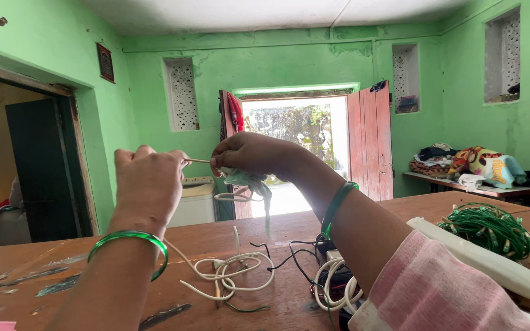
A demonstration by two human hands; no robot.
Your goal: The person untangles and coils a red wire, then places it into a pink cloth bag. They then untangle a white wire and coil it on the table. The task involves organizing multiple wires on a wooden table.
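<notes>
Green bangles circle both wrists as two hands work raised above a wooden surface point(265, 233). Left hand point(148, 184) pinches a thin wire end point(196, 160), pulling it taut for control. Right hand point(249, 153) has its fingers closed around a pale green bundle point(246, 181) with a white wire loop hanging. No containers show; loose white wire point(231, 276) lies on the surface below.

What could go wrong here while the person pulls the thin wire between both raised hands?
The thin wire looks taut between the left hand and right hand, so it might snap or slip. The hanging white cable could drag its loops across the wooden table or tangle with the black wires.
</notes>
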